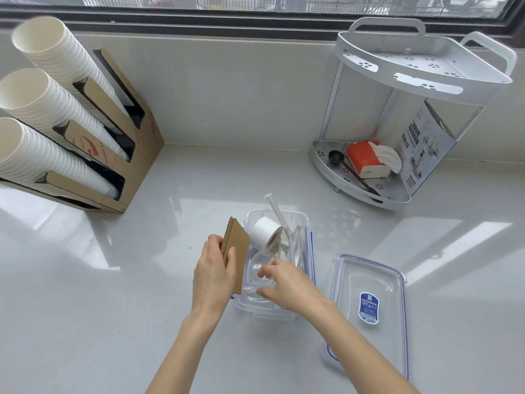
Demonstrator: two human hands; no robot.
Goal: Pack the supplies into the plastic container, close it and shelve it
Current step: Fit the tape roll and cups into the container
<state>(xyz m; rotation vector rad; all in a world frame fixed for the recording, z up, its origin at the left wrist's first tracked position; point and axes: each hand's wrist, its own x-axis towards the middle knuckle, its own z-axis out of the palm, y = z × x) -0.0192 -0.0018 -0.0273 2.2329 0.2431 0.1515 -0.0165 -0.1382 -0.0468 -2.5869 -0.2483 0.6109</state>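
Note:
A clear plastic container [305, 223] stands open on the counter in front of me. Inside lie a white paper cup [262, 230] on its side, a white straw [277, 213] sticking out over the far rim, and clear plastic pieces. My left hand [213, 277] holds a stack of brown cardboard sleeves [237, 251] upright at the container's left edge. My right hand [287, 285] reaches into the container, fingers curled around a clear plastic lid [262, 264]. The container's lid [369, 308], clear with a blue label, lies upside down on the counter to the right.
A cardboard dispenser [136, 155] with three stacks of white paper cups [51, 98] stands at the back left. A white two-tier corner shelf [397, 109] at the back right holds a red tissue pack [366, 157], a black scoop and a printed box on its lower tier.

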